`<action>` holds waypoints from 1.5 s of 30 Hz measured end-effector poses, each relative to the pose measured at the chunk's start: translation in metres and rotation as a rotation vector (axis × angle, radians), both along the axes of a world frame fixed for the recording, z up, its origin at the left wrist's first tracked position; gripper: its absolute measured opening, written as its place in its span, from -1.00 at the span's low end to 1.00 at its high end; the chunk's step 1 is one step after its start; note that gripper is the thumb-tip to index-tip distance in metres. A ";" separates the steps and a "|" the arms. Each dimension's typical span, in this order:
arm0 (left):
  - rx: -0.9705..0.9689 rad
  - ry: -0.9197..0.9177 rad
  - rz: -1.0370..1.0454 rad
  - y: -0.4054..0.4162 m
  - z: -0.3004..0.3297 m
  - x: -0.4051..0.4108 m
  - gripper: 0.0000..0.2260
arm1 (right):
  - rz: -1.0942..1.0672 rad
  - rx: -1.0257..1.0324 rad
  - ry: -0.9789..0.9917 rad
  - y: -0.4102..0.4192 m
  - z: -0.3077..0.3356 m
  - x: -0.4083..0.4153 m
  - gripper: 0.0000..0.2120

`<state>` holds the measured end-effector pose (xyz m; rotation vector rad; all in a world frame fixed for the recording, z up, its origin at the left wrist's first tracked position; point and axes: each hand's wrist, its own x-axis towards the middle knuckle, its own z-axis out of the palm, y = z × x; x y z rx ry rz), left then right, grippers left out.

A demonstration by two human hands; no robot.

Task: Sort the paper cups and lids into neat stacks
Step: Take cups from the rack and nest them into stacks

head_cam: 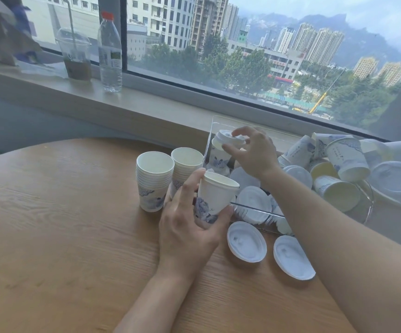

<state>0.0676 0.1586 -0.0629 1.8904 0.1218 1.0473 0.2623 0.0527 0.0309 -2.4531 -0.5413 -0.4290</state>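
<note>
Centre of frame: left hand (pixel 189 227) wraps fingers & thumb round a white paper cup with blue flower print (pixel 215 197), open end up, tilted a bit, held just above the round wooden table (pixel 62 224). Up & right of it, right hand (pixel 252 152) pinches the white plastic lid (pixel 228 138) on a lidded printed cup (pixel 218 155) standing inside a clear acrylic box (pixel 254 207). Loose white lids (pixel 252 204) lie in the box btm. Left of the held cup: two stacks of nested printed cups (pixel 153 181), upright, side by side. Lower right: two white lids lying upside down (pixel 246 241) on the table. Right edge: heap of tumbled cups & lids (pixel 346 164). Upper left, on the window sill: clear water bottle w/ red cap (pixel 110 51), domed plastic drink cup (pixel 75 56).
</note>
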 end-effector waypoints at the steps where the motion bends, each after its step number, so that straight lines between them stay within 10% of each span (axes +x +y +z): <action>1: -0.001 0.003 -0.003 0.000 0.000 0.000 -0.32 | 0.016 0.028 -0.006 -0.006 0.003 -0.005 -0.61; 19: 0.002 0.016 0.005 -0.001 -0.001 0.001 -0.32 | 0.139 -0.171 0.067 -0.002 -0.015 -0.007 -0.68; 34: 0.017 0.019 -0.018 0.001 -0.001 0.000 -0.26 | 0.270 0.313 -0.026 -0.043 0.045 -0.063 -0.93; 45: 0.085 -0.051 -0.025 -0.003 0.004 -0.002 -0.32 | 0.489 0.190 0.146 -0.069 0.039 -0.107 -0.89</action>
